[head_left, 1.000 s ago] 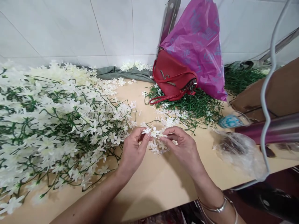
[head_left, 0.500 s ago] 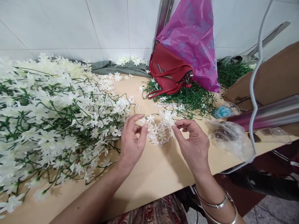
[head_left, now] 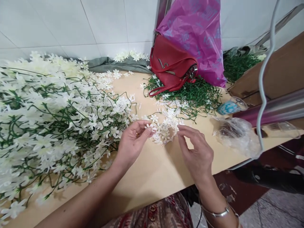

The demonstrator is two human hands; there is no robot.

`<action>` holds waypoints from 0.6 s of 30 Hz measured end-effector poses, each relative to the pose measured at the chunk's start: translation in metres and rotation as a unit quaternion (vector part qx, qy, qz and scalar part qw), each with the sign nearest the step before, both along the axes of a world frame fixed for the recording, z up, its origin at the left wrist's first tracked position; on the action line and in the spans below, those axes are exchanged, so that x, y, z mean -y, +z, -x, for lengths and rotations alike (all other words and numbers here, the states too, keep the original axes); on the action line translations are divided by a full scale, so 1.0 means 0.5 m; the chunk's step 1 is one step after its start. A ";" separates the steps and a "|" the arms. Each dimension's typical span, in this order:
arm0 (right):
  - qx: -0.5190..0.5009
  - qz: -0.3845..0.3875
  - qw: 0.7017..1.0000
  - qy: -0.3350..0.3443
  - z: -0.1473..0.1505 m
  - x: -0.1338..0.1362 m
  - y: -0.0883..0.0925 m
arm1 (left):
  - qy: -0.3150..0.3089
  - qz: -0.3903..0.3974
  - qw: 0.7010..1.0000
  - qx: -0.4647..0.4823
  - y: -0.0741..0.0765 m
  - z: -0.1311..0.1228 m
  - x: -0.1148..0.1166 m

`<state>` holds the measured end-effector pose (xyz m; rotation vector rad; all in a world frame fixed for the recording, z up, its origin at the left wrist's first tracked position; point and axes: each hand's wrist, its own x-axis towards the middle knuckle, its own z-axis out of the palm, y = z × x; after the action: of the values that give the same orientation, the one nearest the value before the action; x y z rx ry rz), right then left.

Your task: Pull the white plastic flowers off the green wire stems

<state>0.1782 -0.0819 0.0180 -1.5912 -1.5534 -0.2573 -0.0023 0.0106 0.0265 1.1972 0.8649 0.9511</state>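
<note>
My left hand (head_left: 133, 139) is closed in a pinch, with a small white artificial flower (head_left: 151, 127) at its thumb and fingertips. Thumb and forefinger of my right hand (head_left: 196, 148) meet at the tips, over the right side of the small pile; whatever they hold is too small to make out. Between and just beyond both hands lies this pile of loose white flower heads (head_left: 165, 134) and thin white stamens (head_left: 163, 102). Left of my left hand spreads a large heap of white flowers on green stems (head_left: 59, 126).
A red handbag (head_left: 171, 63) and a purple plastic bag (head_left: 199, 38) rest at the back, by green stems (head_left: 201, 95). To the right are a clear plastic bag (head_left: 237, 136), a blue-patterned item (head_left: 228, 107) and a grey cable (head_left: 261, 95). A tiled wall (head_left: 106, 22) bounds the table.
My left thumb and fingers have closed, and a white flower now shows at their tips. My right hand keeps its pinch near the pile. The view has shifted slightly.
</note>
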 end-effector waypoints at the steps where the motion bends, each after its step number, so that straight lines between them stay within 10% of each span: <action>1: -0.019 0.010 1.000 -0.008 -0.005 0.006 -0.002 | 0.014 -0.009 1.000 0.005 0.002 0.003 0.000; 9: -0.054 0.178 0.981 0.047 0.012 0.037 -0.034 | 0.008 -0.075 0.996 -0.045 0.001 0.016 0.026; 18: -0.059 0.171 0.983 0.022 -0.016 0.022 -0.052 | -0.021 -0.166 0.980 -0.104 -0.026 0.049 0.079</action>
<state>0.1862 -0.0931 -0.0081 -1.7950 -1.5989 0.1356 -0.0266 -0.0289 0.0134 1.6185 0.8616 0.9721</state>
